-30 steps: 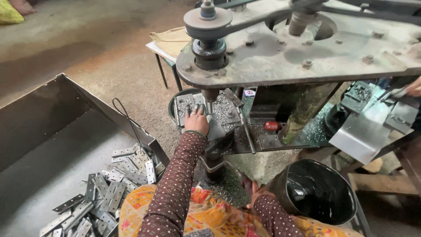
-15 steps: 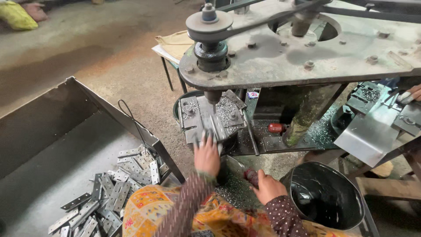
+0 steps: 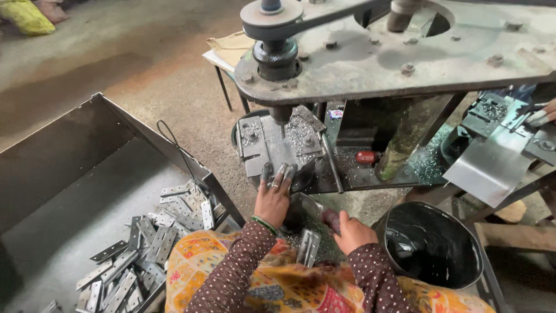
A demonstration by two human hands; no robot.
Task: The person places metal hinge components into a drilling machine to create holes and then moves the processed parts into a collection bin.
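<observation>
1. Workshop floor (image 3: 116, 64) of bare, dusty concrete; a heavy drill press (image 3: 399, 52) with one belt pulley fills the 12 to 2 o'clock area.
2. One metal bin (image 3: 69, 168) at 8 o'clock holds a loose heap of flat hinge plates (image 3: 145, 249), too many to count exactly.
3. One black bucket (image 3: 434, 243) stands at 4 o'clock, just beside the right hand.
4. One steel sheet (image 3: 492, 168) slopes at 3 o'clock; another person's fingers (image 3: 541, 116) show at the far right edge.
5. Two hands of the wearer in view, both in dotted brown sleeves.
6. Left hand (image 3: 273, 197): fingers extended and lightly spread, tips pressed on a plate (image 3: 278, 153) lying on the jig (image 3: 278, 139) under the drill spindle. No closed grasp; it bears down flat.
7. Right hand (image 3: 352, 232): curled tight around a dark red handle (image 3: 330, 219), which points toward 10 o'clock from the fist.
8. Plate on the jig sits at 12 o'clock from the left hand, touching its fingertips.
9. Two or so more plates (image 3: 310, 246) stand on edge between the hands, near the lap, touching neither.
</observation>
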